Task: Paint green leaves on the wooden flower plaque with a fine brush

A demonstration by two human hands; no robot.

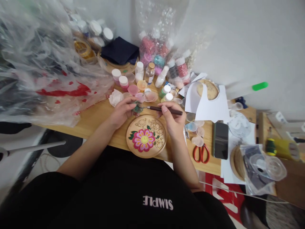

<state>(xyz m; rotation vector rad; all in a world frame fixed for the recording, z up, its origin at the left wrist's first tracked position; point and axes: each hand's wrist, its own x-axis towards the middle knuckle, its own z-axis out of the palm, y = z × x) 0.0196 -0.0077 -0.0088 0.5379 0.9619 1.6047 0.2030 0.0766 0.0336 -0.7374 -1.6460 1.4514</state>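
Observation:
My left hand (122, 112) is closed round a small clear cup (137, 108) with dark green stuff in it, above the far edge of a round wooden plaque. Between the fingers of my right hand (175, 119) is a thin tool with a dark brown handle (164, 110). Its narrow metal tip points left and reaches to the cup. Below both hands the round plaque (133, 151) lies near the table's front edge. It carries a pink flower (144, 140) with a yellow centre, some green leaves, and gold outlines on bare wood.
Behind my hands stand small cups of pink and orange (142, 85) and white-capped bottles (139, 71). On the right lie red-handled scissors (201, 153), a phone (220, 140), white paper (195, 103) and bagged items (258, 168). Plastic bags (47, 63) crowd the left.

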